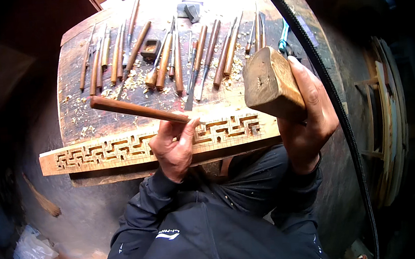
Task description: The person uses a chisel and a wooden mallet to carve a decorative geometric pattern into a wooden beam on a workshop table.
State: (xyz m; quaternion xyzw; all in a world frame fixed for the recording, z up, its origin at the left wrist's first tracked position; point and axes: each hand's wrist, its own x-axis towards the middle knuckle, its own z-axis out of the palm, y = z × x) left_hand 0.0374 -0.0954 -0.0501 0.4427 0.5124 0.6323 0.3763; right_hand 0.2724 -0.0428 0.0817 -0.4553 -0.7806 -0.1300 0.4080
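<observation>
A long pale board (267, 126) carved with an angular fretwork pattern lies along the near edge of the workbench. Over its middle, my left hand (174, 150) is closed round the lower part of a carving chisel (130, 107). The chisel's brown wooden handle slants up to the left, and its tip is hidden by my fingers at the board. Raised above the board's right end, my right hand (313, 114) grips a blocky wooden mallet (273, 80). Most of the fingers on that hand are hidden behind the mallet.
Several wooden-handled chisels (165, 58) lie in a row across the workbench (74, 67) among wood shavings. A small dark square box (150, 49) sits between them. A black cable (330, 77) hangs down on the right. Planks (386, 122) lean at far right; a brush (44, 200) lies lower left.
</observation>
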